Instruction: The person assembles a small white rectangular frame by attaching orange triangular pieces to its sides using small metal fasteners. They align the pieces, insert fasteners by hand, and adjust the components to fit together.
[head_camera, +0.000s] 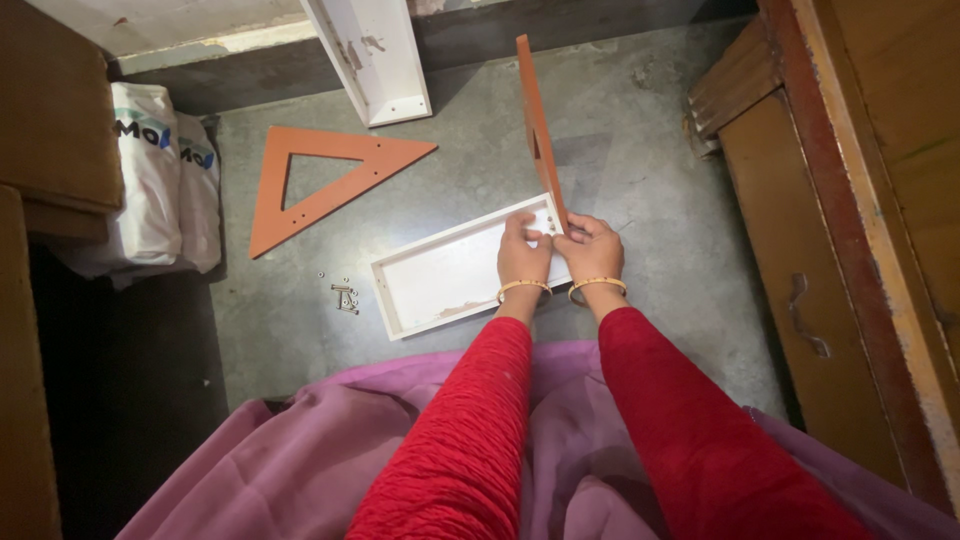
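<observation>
An orange triangular panel (541, 140) is held upright on its edge at the right end of a shallow white tray (455, 270) that lies on the grey floor (640, 130). Its long axis runs away from the person, rising from the tray's far right corner toward the white board (372, 55) at the top of the floor. Its lower end is met from both sides: the left hand (522, 255) is closed with fingertips pinched at the tray's end wall, and the right hand (590, 250) is clamped on the panel's base. The right hand is nearer the panel. A second orange triangle (325, 180) lies flat to the left, well apart, with small screws (345, 295) near the tray's left corner.
</observation>
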